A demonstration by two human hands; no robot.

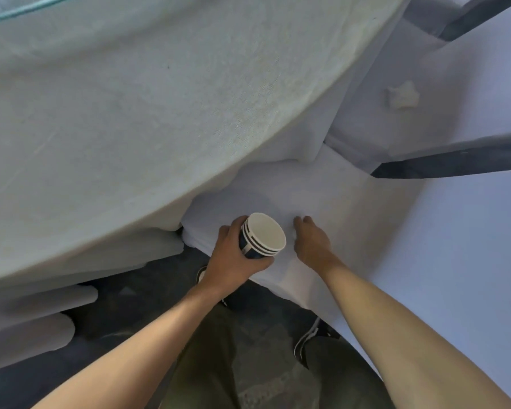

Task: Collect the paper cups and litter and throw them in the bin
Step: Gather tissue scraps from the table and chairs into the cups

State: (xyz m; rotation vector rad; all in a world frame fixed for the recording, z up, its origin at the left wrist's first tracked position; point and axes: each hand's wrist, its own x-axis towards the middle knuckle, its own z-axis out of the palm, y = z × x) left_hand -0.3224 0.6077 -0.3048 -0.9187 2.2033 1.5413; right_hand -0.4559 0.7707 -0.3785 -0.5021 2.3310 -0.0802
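Nearest us, our bare forearms reach over a white cloth-covered seat (322, 184). Our left hand (233, 258) clasps a nested stack of dark-banded white paper cups (263, 236); our right hand (311, 242) presses fingers-down on the cloth (whether holding litter, we cannot tell). A crumpled white paper scrap (401, 95) lies well apart: gather it gently without crushing the cups.

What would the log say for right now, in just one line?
left hand: holding stacked paper cups | right hand: fingers on white chair cover, nothing visibly held | crumpled paper: on next chair, not yet collected | bin: not in view
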